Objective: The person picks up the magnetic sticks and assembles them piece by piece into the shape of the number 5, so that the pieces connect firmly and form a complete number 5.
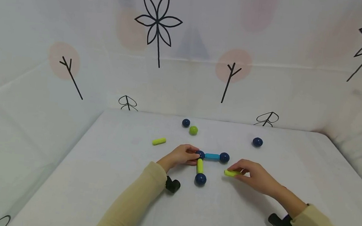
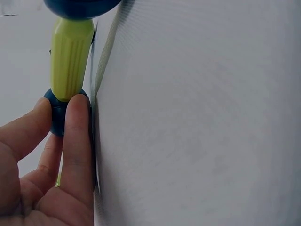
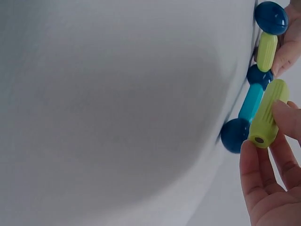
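An L-shaped piece of ball-and-stick building parts lies on the white table. My left hand [image 1: 182, 155] pinches its corner ball [image 1: 200, 155], dark blue, between thumb and fingers. From that ball a light blue stick [image 1: 212, 157] runs right to a second dark blue ball [image 1: 224, 157]. A yellow-green stick [image 1: 200, 166] runs toward me to a third blue ball [image 1: 200, 179]. My right hand [image 1: 256, 175] holds a loose yellow-green stick [image 3: 268, 115] by thumb and fingertips, just right of the L. In the right wrist view, its end shows a dark round spot.
Behind the L lie a dark blue ball [image 1: 186, 123] and a green ball [image 1: 193, 130], side by side. Another yellow-green stick [image 1: 159, 141] is at back left, and a blue ball [image 1: 257, 142] at back right. A patterned cloth [image 1: 183, 84] hangs behind the table.
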`<state>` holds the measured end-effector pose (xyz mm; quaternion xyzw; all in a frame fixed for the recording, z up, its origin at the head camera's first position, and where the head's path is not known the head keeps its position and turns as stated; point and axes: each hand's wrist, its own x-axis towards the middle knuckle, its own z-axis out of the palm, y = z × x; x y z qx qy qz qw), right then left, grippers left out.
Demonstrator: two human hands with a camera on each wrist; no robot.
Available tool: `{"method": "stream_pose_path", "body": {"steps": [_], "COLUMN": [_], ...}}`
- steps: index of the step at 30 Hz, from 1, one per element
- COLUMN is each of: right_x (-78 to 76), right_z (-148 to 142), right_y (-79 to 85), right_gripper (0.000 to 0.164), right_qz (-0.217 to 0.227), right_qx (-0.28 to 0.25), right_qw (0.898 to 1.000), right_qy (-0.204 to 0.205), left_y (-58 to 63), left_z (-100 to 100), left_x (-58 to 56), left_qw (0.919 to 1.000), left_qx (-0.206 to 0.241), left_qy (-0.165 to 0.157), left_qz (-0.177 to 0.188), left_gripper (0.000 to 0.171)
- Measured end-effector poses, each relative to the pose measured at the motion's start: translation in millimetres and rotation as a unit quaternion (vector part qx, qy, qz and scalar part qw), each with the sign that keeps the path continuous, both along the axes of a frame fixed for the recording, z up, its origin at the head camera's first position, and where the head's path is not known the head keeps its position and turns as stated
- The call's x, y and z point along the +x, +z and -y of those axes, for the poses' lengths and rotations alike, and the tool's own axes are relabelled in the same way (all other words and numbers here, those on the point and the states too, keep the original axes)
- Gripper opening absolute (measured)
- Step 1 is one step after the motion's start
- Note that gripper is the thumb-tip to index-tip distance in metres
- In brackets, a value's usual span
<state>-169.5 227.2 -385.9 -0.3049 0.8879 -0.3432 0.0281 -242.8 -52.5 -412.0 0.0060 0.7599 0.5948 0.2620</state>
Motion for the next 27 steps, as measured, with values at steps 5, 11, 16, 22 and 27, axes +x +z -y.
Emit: {"method": "stream_pose_path", "body": {"steps": [5, 11, 16, 22, 27], "right_x": [-0.6, -1.5, -3.5, -4.9, -5.1], "right_z": [8, 17, 23, 30, 35], "right_y": [0.1, -1.7, -3.9, -6.5, -7.6], "right_gripper": [0.027, 0.027, 0.025, 0.025, 0.024], "right_qz": [0.011, 0.028, 0.048, 0.054, 0.056], "right_qx": [-0.007, -0.007, 0.000, 0.002, -0.006], "right_qw": [1.000, 0.999, 0.998, 0.997, 0.996], "right_qy": [0.016, 0.029, 0.038, 0.049, 0.064], "left_y": [0.0, 1.4, 1.7, 2.3, 2.3], "left_z": [0, 1, 0, 1, 0], "left_x": [0.6, 1.4, 1.1, 1.1, 0.9], "left_qw": [1.0000, 1.0000, 1.0000, 1.0000, 1.0000], "left_qx": [0.003, 0.007, 0.006, 0.001, 0.002], "left_qy": [-0.001, -0.001, -0.003, -0.004, -0.007], "left_qz": [-0.002, -0.001, 0.000, -0.003, -0.003], "left_gripper": [0.035, 0.035, 0.035, 0.034, 0.034]}}
